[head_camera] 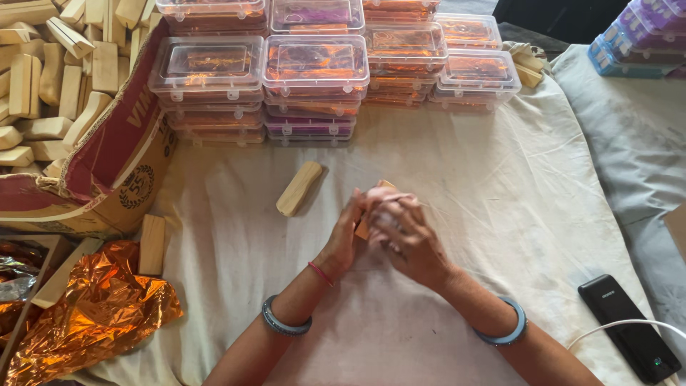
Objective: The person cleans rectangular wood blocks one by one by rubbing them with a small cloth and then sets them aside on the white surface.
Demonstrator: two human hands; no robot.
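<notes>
While we sit at the cloth-covered table (464, 186) w/ stacked clear boxes (314, 71) behind, our left hand (348, 232) and right hand (407, 239) both close round one wooden block (363, 227) at centre; another block (299, 188) lies just left.

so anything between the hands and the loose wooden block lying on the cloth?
Nothing visible. The wooden block lies alone on the white cloth, up-left of the left hand. Both hands, the right hand too, are closed around another small piece.
</notes>
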